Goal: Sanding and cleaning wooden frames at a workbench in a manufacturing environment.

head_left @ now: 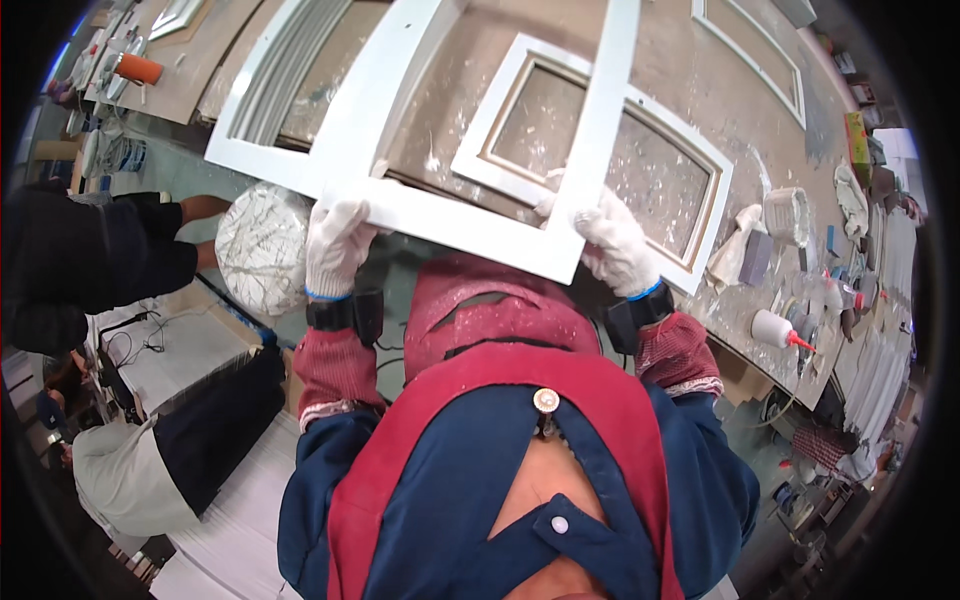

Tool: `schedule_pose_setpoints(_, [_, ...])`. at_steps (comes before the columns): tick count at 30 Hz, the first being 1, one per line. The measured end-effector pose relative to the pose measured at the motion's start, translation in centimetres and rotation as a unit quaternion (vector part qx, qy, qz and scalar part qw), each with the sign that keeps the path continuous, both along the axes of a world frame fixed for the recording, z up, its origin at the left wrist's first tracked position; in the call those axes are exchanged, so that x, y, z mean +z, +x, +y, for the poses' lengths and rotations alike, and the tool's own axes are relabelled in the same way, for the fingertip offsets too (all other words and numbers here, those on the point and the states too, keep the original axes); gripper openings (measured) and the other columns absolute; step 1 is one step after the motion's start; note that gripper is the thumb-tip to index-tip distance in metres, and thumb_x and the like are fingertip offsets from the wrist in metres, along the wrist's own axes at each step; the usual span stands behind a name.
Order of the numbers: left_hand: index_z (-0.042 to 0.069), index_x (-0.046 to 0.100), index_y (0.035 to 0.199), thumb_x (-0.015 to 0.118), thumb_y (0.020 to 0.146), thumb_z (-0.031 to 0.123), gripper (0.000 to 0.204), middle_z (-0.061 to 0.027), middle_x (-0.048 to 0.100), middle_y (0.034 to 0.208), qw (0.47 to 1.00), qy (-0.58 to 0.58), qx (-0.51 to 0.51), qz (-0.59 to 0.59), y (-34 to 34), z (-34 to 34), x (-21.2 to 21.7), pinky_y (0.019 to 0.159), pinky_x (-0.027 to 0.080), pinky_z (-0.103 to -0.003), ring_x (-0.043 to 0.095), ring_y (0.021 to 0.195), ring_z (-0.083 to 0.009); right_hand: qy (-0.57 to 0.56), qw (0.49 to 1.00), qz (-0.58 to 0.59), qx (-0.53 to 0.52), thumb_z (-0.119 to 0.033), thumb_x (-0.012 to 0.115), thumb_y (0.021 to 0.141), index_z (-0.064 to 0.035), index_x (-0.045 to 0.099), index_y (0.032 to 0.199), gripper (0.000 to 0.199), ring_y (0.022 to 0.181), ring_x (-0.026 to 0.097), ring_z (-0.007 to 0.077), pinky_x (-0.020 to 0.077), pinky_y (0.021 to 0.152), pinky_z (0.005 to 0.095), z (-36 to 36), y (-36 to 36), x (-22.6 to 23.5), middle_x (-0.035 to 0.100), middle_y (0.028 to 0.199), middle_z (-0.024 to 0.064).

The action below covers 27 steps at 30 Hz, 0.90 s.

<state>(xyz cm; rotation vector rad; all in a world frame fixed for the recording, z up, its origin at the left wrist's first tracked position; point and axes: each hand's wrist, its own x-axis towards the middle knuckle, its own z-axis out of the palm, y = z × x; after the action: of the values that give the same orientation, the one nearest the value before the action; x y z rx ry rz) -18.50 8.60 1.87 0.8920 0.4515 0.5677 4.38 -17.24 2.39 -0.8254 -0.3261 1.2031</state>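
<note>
A white rectangular frame (450,218) is held up in front of me, tilted above the workbench, its far end cut off by the picture's top edge. My left hand (338,245), in a white work glove, is closed around its near left corner. At the near right corner my right hand (612,243), gloved alike, grips the side rail, with some fingers hidden behind it. Beneath the held frame, a smaller white frame (712,165) with a brown inner edge lies on the bench, partly covered. A white louvred panel (262,153) extends to the left of the held frame.
The paint-spotted workbench (740,110) carries a grey block (756,257), a white cloth (733,245) and a white bottle with a red nozzle (772,328). Another white frame (795,85) lies far right. A wrapped round stool (262,240) and a person (90,265) are at left.
</note>
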Motion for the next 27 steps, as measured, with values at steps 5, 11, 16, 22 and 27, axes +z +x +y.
schedule_pose_setpoints(5, [-0.009, 0.037, 0.146, 0.062, 0.099, 0.017, 0.06, -0.0252, 0.054, 0.142, 0.996, 0.014, 0.04, -0.072, -4.0, 4.1, 1.3, 0.099, 0.055, -0.047, 0.063, 0.119, -0.0309, 0.046, 0.998, 0.021, 0.044, -0.026, 0.076, 0.09, 0.0022, 0.045, 0.139, 0.064, 0.106, 0.068, 0.0246, 0.057, 0.092, 0.038, 6.1, -1.1, 1.4, 0.067, 0.118, 0.0159])
schedule_pose_setpoints(11, [-0.009, 0.042, 0.141, 0.055, 0.104, 0.026, 0.053, -0.0223, 0.06, 0.134, 0.981, 0.107, 0.16, -0.014, -6.7, 9.2, 2.9, 0.077, 0.065, -0.033, 0.07, 0.106, -0.0255, 0.117, 0.987, 0.063, 0.087, -0.017, 0.067, 0.098, 0.0028, 0.049, 0.134, 0.045, 0.107, 0.067, 0.0218, 0.0573, 0.092, 0.0377, 15.6, -3.3, 1.4, 0.066, 0.118, 0.013])
schedule_pose_setpoints(16, [-0.004, 0.06, 0.117, 0.059, 0.101, 0.042, 0.049, -0.0138, 0.071, 0.092, 0.94, 0.13, 0.193, 0.25, -7.5, 15.4, 3.4, 0.049, 0.057, -0.027, 0.07, 0.065, -0.0178, 0.098, 0.989, 0.014, 0.112, -0.018, 0.061, 0.1, 0.0017, 0.055, 0.122, 0.03, 0.089, 0.068, 0.0203, 0.0586, 0.071, 0.0309, 21.5, -4.8, 0.0, 0.067, 0.107, 0.0129])
schedule_pose_setpoints(22, [0.003, 0.069, 0.102, 0.063, 0.094, 0.04, 0.039, -0.0167, 0.072, 0.087, 0.69, 0.507, 0.181, 0.484, -8.6, 21.4, -1.1, 0.065, 0.056, -0.041, 0.068, 0.069, -0.0316, -0.159, 0.948, -0.198, 0.193, -0.047, 0.055, 0.102, -0.0047, 0.065, 0.094, 0.044, 0.049, 0.054, 0.0087, 0.0388, 0.04, 0.0211, 21.1, -4.1, -0.8, 0.061, 0.065, 0.0026])
schedule_pose_setpoints(27, [0.013, 0.072, 0.116, 0.056, 0.095, 0.048, 0.044, -0.0149, 0.073, 0.109, 0.551, 0.699, 0.134, 0.435, -6.0, 21.3, -0.1, 0.091, 0.053, -0.043, 0.068, 0.101, -0.0345, -0.174, 0.952, -0.17, 0.185, -0.041, 0.056, 0.102, -0.0048, 0.065, 0.1, 0.038, 0.053, 0.056, 0.0082, 0.0416, 0.043, 0.0207, 16.0, -2.5, -2.1, 0.063, 0.072, 0.0021])
